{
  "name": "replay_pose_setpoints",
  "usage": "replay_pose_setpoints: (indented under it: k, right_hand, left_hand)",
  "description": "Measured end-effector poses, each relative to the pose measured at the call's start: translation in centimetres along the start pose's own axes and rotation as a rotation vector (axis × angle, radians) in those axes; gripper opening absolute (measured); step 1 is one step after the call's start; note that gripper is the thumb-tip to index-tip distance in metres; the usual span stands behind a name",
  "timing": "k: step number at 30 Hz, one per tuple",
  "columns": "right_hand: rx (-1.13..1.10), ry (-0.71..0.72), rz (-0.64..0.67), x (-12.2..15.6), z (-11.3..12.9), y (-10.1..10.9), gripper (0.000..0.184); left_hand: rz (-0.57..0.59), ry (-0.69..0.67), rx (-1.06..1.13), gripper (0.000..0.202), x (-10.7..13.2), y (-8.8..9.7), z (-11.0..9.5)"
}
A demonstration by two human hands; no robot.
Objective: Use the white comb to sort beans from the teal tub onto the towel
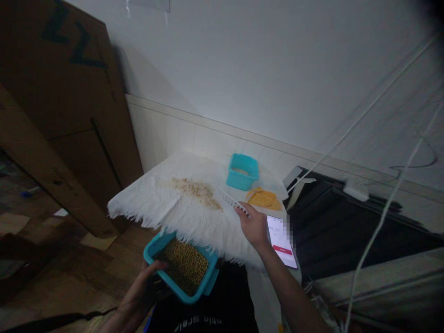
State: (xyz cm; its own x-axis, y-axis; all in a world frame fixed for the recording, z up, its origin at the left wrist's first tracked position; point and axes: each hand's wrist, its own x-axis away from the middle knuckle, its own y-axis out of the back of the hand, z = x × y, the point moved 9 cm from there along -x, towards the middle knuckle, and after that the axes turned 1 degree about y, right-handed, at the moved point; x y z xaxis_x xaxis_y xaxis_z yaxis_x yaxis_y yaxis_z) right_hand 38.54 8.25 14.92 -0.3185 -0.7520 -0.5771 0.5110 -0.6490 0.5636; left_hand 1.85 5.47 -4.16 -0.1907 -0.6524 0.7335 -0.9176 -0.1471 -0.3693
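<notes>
In the head view, the left hand (151,275) was clamped on the near-left rim of a turquoise bin (209,280), thumb inside, just below the table edge; yellowish beans (189,262) lay in it; the right hand (255,225) was closed round a white slotted strip (227,199), its far end beside brown crumbs (197,190) scattered on the fringed white cloth (161,208); beyond stood a turquoise tub (239,181), with a yellow bag (265,199) before it and a lit phone (280,243) beside the right forearm; a large cardboard box (76,92) rose at the left; the cloth's fringe overhung the bin's far rim; the left fingers were hidden beneath the bin, the tub's pale contents hard to make out, the phone's edge partly pixelated.
</notes>
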Motion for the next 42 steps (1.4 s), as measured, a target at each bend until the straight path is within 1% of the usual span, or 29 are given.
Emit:
replay_pose_setpoints:
  k: [2, 4, 8, 12, 14, 17, 22, 25, 29, 33, 35, 37, 40, 42]
  right_hand:
    - [0.004, 0.014, -0.002, 0.5, 0.7, 0.0, 0.032]
    - [-0.011, 0.037, -0.008, 0.9, 1.3, 0.1, 0.032]
    - [-0.045, 0.066, -0.006, 1.3, 2.1, 0.3, 0.031]
    - [-0.074, 0.087, -0.002, 1.6, 2.2, 0.7, 0.028]
    - [-0.077, 0.089, -0.024, 1.8, 2.0, 1.1, 0.028]
    - [-0.046, 0.083, -0.063, 2.5, 1.7, 1.9, 0.029]
    - [-0.023, 0.101, -0.039, 3.8, 2.3, 2.0, 0.028]
    - [-0.029, 0.117, -0.04, 4.3, 2.9, 2.1, 0.027]
    - [-0.037, 0.105, -0.052, 4.7, 3.2, 2.3, 0.027]
    - [-0.057, 0.118, -0.03, 4.6, 3.3, 2.2, 0.025]
    - [-0.061, 0.12, -0.03, 4.3, 3.3, 2.2, 0.024]
    - [-0.07, 0.125, -0.019, 3.8, 3.4, 2.0, 0.024]
    - [-0.091, 0.137, 0.043, 3.0, 3.7, 1.2, 0.023]
    - [-0.113, 0.146, 0.075, 2.6, 3.9, 0.8, 0.023]
  left_hand:
    - [-0.002, -0.001, 0.009, 0.066, 0.4, -0.3, -0.1]
    - [-0.003, -0.004, 0.019, 0.069, 0.6, -0.4, -0.1]
    - [0.004, -0.024, 0.041, 0.081, 0.4, -0.4, 0.3]
    - [-0.012, -0.009, 0.047, 0.092, -0.1, -0.2, 1.0]
    - [-0.002, -0.007, 0.05, 0.092, -0.2, -0.2, 1.2]
    - [0.012, -0.007, 0.062, 0.086, -0.3, -0.3, 1.4]
    - [0.014, -0.003, 0.058, 0.083, -0.2, -0.5, 1.5]
    - [-0.005, 0.0, 0.06, 0.089, 0.0, -0.7, 1.5]
    - [-0.023, -0.016, 0.065, 0.097, 0.1, -0.9, 1.4]
    - [-0.011, -0.012, 0.071, 0.102, 0.2, -1.1, 1.5]
    - [-0.01, -0.004, 0.073, 0.1, 0.3, -1.3, 1.5]
    - [-0.017, 0.003, 0.073, 0.093, 0.5, -1.4, 1.4]
    - [-0.028, 0.005, 0.057, 0.082, 0.8, -1.6, 1.2]
    - [-0.032, 0.007, 0.049, 0.081, 0.8, -1.5, 1.2]
